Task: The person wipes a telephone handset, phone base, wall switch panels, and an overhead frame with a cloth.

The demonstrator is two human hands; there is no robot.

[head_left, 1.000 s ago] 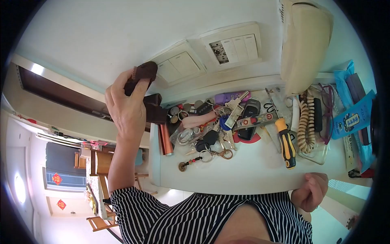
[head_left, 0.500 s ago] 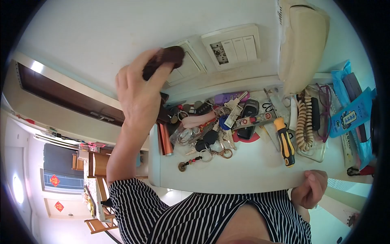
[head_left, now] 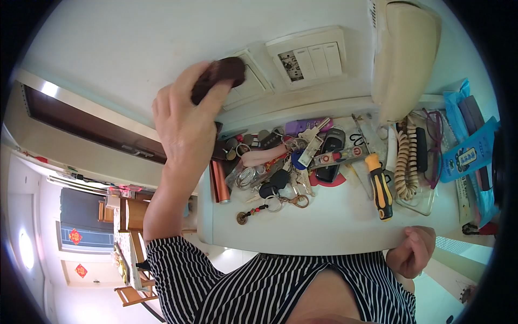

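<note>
My left hand [head_left: 186, 121] is raised to the wall, its fingers closed around a dark brown, rounded, soft-looking pad [head_left: 220, 77]. The pad lies over the upper left of a white switch plate [head_left: 249, 83]; whether it presses on it I cannot tell. Beside that plate is a second switch panel [head_left: 318, 62], its left section uncovered with the inner parts showing. My right hand [head_left: 413, 251] rests at the front edge of the white shelf [head_left: 302, 229], fingers curled in, with nothing visible in them.
Keys [head_left: 275, 181], a car key fob [head_left: 331, 154], and a yellow-black screwdriver [head_left: 380, 189] lie on the shelf. An intercom handset [head_left: 404, 59] hangs above its coiled cord [head_left: 403, 162]. Purple glasses [head_left: 433, 146] and blue packets [head_left: 468, 156] are at right, an orange tube [head_left: 219, 181] at left.
My left hand and the brown pad have shifted very slightly up against the switch plate. The right hand stays where it was, and the view has tilted a little.
</note>
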